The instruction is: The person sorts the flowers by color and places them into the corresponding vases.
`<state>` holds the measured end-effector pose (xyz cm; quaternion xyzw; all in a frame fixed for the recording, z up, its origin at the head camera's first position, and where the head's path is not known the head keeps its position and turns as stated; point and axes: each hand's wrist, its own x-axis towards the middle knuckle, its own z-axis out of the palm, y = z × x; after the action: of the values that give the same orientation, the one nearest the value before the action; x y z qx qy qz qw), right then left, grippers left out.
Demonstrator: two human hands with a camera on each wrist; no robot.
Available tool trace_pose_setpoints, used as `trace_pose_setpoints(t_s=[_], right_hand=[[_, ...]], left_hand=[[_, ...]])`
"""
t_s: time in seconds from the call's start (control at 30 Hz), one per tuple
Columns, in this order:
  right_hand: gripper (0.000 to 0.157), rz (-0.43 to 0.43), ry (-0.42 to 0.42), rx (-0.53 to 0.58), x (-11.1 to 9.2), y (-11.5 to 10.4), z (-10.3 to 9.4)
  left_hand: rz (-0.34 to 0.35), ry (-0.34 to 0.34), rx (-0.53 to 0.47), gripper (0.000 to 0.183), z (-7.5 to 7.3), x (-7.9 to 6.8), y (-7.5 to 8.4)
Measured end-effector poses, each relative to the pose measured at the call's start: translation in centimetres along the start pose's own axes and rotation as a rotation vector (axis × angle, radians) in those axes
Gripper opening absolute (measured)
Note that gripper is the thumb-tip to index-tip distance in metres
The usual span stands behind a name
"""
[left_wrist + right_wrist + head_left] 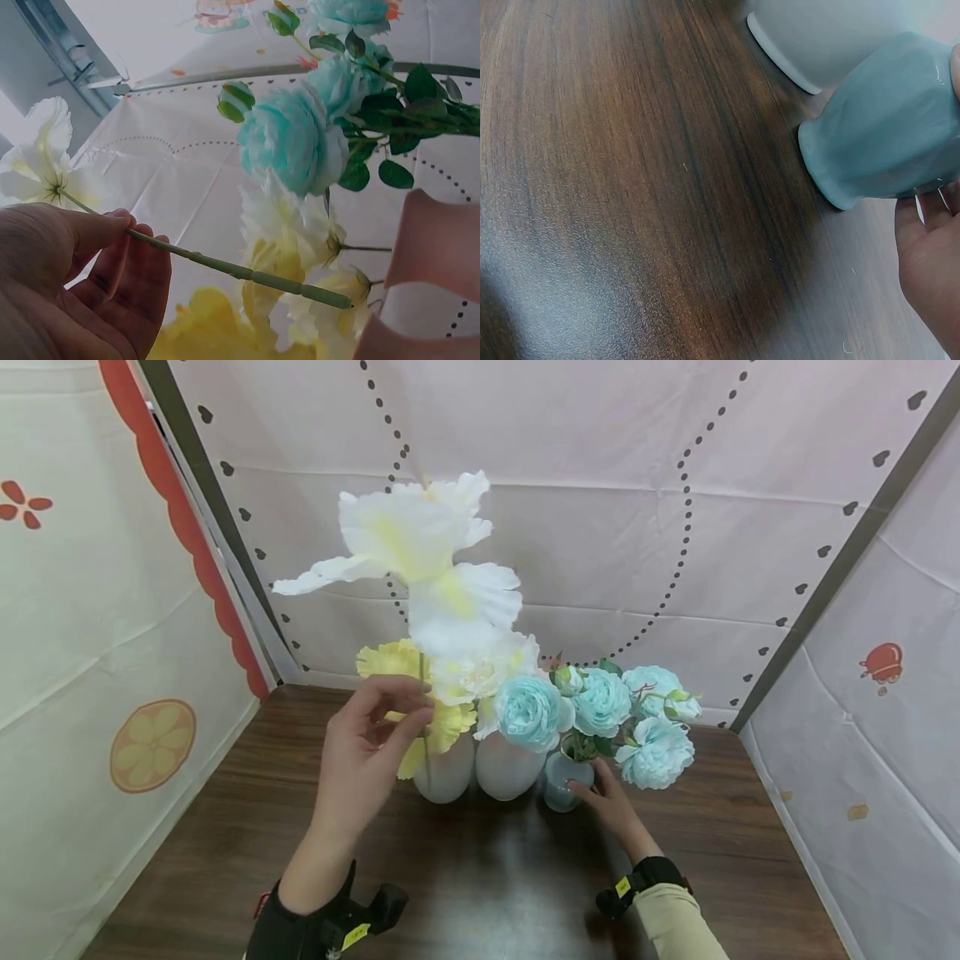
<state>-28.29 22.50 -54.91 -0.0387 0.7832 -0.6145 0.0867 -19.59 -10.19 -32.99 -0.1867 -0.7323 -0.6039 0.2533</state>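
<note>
My left hand (358, 756) is raised over the table and pinches the green stem (247, 274) of a large white artificial flower (442, 597) with a yellowish centre. In the left wrist view the stem's lower end is free, in front of other blooms. My right hand (613, 806) holds a small blue-grey vase (561, 787) by its side, fingers and thumb around it. Light blue artificial roses (603, 702) with green leaves stand in this vase. The vase's base is at the tabletop in the right wrist view.
Left of the blue vase stand two pale vases, one (510, 768) beside it and another (444, 772) farther left. Yellow flowers (453, 722) and a whitish flower (480, 672) rise over them. Patterned cloth walls (600, 527) border the dark wooden table (480, 877).
</note>
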Motion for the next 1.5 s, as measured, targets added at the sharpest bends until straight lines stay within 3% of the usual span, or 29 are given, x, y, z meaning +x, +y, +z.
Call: trace_pose_setpoints(t_s=[0.27, 0.43, 0.7, 0.93, 1.1, 1.2, 1.5], right_hand=[[0.057, -0.001, 0.006, -0.008, -0.1, 0.2, 0.0], [0.059, 0.006, 0.012, -0.01, 0.0, 0.2, 0.0], [0.056, -0.003, -0.002, 0.007, -0.1, 0.2, 0.2], [0.06, 0.001, -0.012, 0.019, -0.1, 0.1, 0.2], [0.056, -0.008, -0.011, 0.019, 0.0, 0.3, 0.1], [0.057, -0.013, -0.011, 0.015, 0.0, 0.6, 0.1], [0.058, -0.026, 0.003, 0.009, -0.1, 0.6, 0.0]], left_hand=[[0.017, -0.046, -0.036, 0.021, 1.8, 1.1, 0.3], [0.065, -0.062, -0.067, 0.02, 3.1, 2.0, 0.2], [0.115, -0.028, -0.092, 0.015, 4.7, 2.9, -1.0], [0.151, 0.016, -0.142, 0.025, 5.8, 3.4, -2.1], [0.125, 0.078, -0.005, 0.012, 6.9, 3.6, -3.2], [0.103, 0.095, 0.079, 0.017, 7.5, 3.7, -3.9], [0.203, 0.064, 0.159, 0.015, 8.4, 4.2, -5.0]])
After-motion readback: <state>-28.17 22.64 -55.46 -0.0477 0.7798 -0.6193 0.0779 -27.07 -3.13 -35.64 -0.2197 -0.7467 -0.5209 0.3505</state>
